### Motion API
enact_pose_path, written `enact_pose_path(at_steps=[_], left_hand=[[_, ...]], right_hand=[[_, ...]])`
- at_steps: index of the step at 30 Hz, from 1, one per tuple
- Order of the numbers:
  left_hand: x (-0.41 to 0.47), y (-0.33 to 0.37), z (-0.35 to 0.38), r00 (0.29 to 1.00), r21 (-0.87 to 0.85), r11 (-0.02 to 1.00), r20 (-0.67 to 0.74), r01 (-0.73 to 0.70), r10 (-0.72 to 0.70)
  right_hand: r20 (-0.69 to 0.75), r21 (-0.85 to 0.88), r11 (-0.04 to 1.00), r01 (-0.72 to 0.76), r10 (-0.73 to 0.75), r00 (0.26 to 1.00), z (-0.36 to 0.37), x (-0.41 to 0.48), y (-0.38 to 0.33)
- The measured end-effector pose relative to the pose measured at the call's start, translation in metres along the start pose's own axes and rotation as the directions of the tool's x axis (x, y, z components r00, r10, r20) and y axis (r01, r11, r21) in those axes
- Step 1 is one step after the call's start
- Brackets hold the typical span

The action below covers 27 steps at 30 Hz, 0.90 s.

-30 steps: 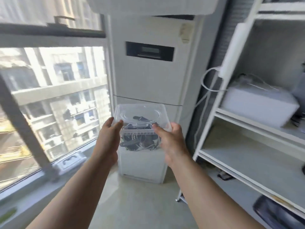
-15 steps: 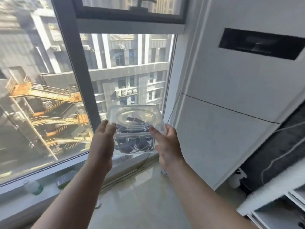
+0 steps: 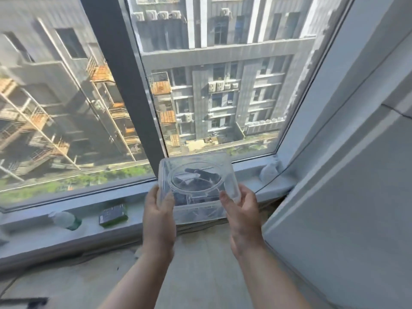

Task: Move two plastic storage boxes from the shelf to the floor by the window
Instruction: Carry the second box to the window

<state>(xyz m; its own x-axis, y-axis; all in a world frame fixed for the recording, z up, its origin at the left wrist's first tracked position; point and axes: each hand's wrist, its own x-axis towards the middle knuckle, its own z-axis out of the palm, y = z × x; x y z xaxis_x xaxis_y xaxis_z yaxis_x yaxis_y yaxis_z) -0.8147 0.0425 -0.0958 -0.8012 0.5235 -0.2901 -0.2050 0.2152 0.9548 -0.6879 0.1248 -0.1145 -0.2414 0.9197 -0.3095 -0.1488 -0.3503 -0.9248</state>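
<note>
Head view: clear plastic storage box (image 3: 197, 188) with lid on and dark items inside, held in the air above the floor (image 3: 200, 264), close to the window (image 3: 223, 85). Left hand (image 3: 158, 210) clamped on its left side, right hand (image 3: 242, 209) clamped on its right. Green-capped bottle (image 3: 65, 220) and green packet (image 3: 113, 215) lying on the sill (image 3: 33, 233) to the left.

Bright window (image 3: 223, 85) daylight, blurred edges
</note>
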Motion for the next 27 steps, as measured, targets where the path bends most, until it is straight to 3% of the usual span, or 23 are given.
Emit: enact_pose_path(at_steps=[12,21,27], left_hand=[[0.154,-0.183,0.061,0.998,0.099,0.995,-0.055,0.017,-0.012],[0.249,-0.261,0.091,0.999,0.148,0.988,-0.003,0.038,-0.038],[0.287,-0.282,0.095,0.997,0.215,0.976,0.068,0.024,-0.039]], right_hand=[[-0.045,0.007,0.995,-0.096,0.096,0.994,-0.001,0.176,0.174],[-0.089,-0.046,0.995,-0.084,0.08,0.993,0.01,0.285,0.258],[-0.108,-0.112,0.989,-0.093,0.081,0.991,0.014,0.313,0.299]])
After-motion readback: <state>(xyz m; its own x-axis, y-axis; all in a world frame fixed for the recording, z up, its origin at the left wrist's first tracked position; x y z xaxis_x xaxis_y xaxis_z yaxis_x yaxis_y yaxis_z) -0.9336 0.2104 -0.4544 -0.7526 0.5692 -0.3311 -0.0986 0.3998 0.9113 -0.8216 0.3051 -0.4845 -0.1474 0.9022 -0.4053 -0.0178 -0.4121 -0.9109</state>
